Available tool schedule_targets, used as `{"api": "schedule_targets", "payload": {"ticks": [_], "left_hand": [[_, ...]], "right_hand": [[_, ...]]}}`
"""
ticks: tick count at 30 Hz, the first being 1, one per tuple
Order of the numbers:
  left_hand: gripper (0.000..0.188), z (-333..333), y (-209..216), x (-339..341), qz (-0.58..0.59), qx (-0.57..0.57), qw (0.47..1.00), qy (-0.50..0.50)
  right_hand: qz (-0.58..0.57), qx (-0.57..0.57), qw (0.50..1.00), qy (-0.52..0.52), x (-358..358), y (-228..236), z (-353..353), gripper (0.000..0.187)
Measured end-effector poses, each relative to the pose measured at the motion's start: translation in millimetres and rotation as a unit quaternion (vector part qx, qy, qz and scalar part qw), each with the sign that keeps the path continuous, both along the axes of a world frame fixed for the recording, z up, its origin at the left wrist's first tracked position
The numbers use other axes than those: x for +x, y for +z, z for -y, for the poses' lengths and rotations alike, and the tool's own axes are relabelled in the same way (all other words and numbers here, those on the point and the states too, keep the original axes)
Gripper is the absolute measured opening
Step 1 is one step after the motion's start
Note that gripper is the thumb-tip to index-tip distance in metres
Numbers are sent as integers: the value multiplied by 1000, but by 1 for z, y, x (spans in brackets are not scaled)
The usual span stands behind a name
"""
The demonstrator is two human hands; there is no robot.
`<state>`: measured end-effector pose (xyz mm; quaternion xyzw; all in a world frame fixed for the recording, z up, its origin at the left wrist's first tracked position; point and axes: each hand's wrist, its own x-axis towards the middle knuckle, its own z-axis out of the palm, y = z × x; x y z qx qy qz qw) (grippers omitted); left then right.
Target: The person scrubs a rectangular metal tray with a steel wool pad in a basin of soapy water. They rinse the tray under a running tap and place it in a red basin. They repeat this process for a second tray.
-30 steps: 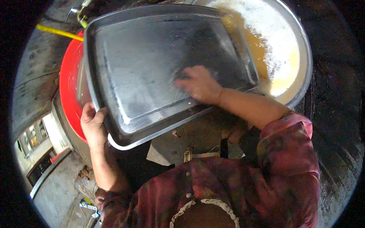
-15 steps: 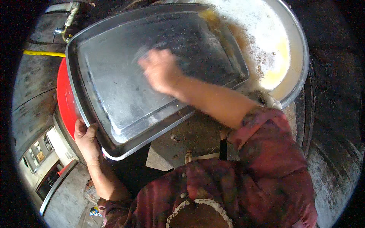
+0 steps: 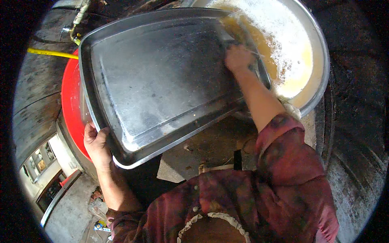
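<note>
A large rectangular metal tray [image 3: 162,81] with raised rims is tilted, its right end over the wide metal basin [image 3: 324,52] of brownish, foamy water [image 3: 283,36]. My left hand [image 3: 97,148] grips the tray's near-left rim, thumb on top. Down on the tray's right end is my right hand [image 3: 239,58], its fingers curled. Whatever it may hold is hidden under the fingers. Wet streaks shine on the tray's bottom, brighter near its left and near edges.
A red tub [image 3: 71,109] stands under the tray's left side. Behind it, a yellow hose [image 3: 50,52] runs near a metal tap [image 3: 75,30]. A pale cloth-like bundle [image 3: 291,108] rests by the basin's near rim. Below the tray lies a flat slab [image 3: 172,168].
My right hand has swept from the tray's middle across to its right end. The tray has shifted slightly right, with my left hand still holding its rim.
</note>
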<state>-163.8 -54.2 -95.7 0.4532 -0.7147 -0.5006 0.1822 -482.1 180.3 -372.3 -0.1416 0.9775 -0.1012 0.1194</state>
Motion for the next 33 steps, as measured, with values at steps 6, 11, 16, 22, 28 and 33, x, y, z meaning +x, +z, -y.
{"api": "schedule_targets", "payload": {"ticks": [6,11,16,22,28,33], "left_hand": [[19,-14,-1,-13,34,0,999,37],[19,-11,-5,-11,24,12,1000,2],[15,-18,7,-36,35,18,999,-10],[17,-46,3,-68,27,34,998,-33],[14,-79,14,-80,10,38,995,-90],[14,-103,37,-101,-35,57,989,-136]], "right_hand": [[-39,-308,900,306,116,127,105,27],[3,-361,854,375,133,141,89,29],[-10,-184,966,178,21,30,11,33],[97,-153,958,224,59,76,-5,54],[47,-387,850,355,146,177,32,55],[190,-242,939,153,71,92,-57,54]]}}
